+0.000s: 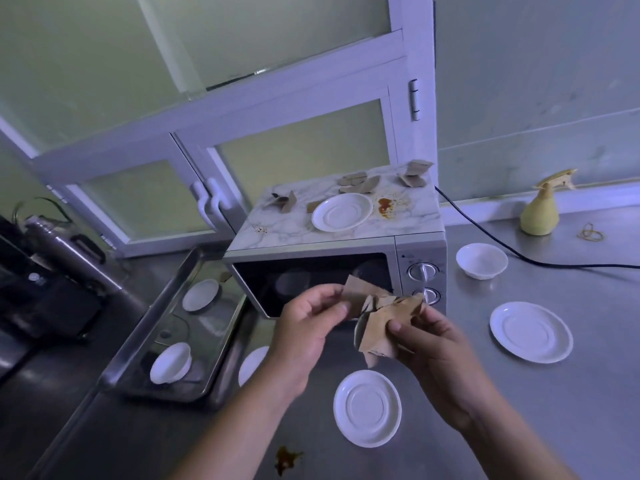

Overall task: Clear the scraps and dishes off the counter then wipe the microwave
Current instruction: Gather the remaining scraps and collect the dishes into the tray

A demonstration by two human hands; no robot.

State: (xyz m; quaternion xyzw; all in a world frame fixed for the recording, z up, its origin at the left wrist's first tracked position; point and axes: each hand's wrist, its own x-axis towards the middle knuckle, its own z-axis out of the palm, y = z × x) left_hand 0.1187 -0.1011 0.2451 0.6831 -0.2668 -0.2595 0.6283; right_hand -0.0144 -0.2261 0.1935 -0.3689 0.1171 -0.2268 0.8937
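Both my hands are raised in front of the microwave (346, 237). My left hand (308, 327) pinches a brown cardboard scrap (360, 289). My right hand (433, 348) grips a bunch of cardboard scraps (379, 327). More cardboard scraps (360, 183) lie on the microwave's marbled top beside a white saucer (341, 212) and an orange stain (386, 206). On the steel counter (554, 410) sit a white saucer (367, 408) in front of me, a second saucer (531, 332) to the right and a small white bowl (481, 260).
A steel tray (166, 306) left of the microwave holds two white bowls, with a third white dish partly hidden beside it. A yellow spray bottle (542, 209) and rubber bands (590, 233) stand at the back right. A black cord (519, 251) crosses the counter. A brown spill (285, 460) marks the near edge.
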